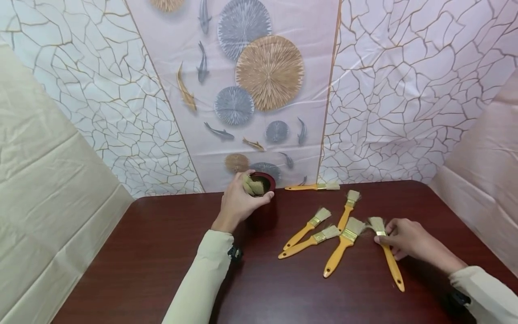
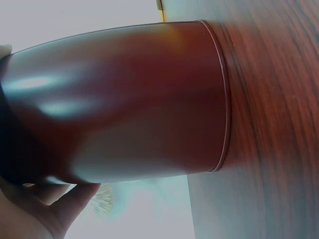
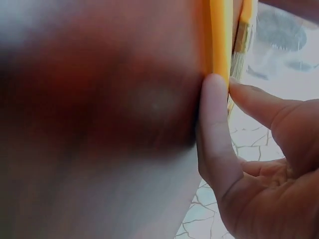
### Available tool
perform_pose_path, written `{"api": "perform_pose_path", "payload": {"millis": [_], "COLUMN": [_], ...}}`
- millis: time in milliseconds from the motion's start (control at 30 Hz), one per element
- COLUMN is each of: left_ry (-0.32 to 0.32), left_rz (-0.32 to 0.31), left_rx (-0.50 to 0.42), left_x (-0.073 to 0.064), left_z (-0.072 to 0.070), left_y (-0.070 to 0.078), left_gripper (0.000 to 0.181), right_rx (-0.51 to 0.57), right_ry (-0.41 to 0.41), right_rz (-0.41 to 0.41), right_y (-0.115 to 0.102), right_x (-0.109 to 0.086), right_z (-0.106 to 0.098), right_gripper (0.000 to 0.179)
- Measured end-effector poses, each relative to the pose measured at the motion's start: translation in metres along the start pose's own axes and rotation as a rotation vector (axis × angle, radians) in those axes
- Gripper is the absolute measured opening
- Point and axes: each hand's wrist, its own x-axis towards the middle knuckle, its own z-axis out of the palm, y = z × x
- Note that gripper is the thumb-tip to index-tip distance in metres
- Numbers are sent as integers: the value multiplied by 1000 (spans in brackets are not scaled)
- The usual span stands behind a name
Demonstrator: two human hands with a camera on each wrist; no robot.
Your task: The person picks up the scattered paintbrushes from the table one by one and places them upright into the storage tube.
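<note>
My left hand grips the rim of a dark red cylindrical container, thumb on the near side and fingers around the far left. Pale brush bristles show in its mouth. In the left wrist view, the container has a glossy side, and its base meets the tabletop. At the right, my right hand pinches a yellow-handled paintbrush between thumb and fingers, near the metal band. Its bristles point away from me. The right wrist view shows the yellow handle at the fingertips.
Several more yellow-handled paintbrushes lie between the hands, including a wide one and a smaller one. Another paintbrush lies along the back edge of the dark wooden table. Behind it hangs a patterned cloth.
</note>
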Motion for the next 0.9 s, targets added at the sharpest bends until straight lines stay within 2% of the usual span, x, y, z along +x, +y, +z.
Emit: {"api": "perform_pose_path", "payload": {"millis": [267,500,633,900], "left_ry": [-10,3,-14,2], "left_rz": [-18,-12,3,-19], "left_rx": [2,12,12,19], "left_x": [0,0,2,1], "left_z": [0,0,4,0], "left_y": [1,0,2,0], "left_gripper": [93,93,93,88], "right_rx": [-84,-168,-211,-131], "right_ry": [57,52,58,36], "right_rz": [0,18,57,55], "right_y": [-5,-8,-10,-18], "right_x": [25,33,34,43], "right_z": [-8,-11,-15,-5], "right_gripper": [27,46,49,47]}}
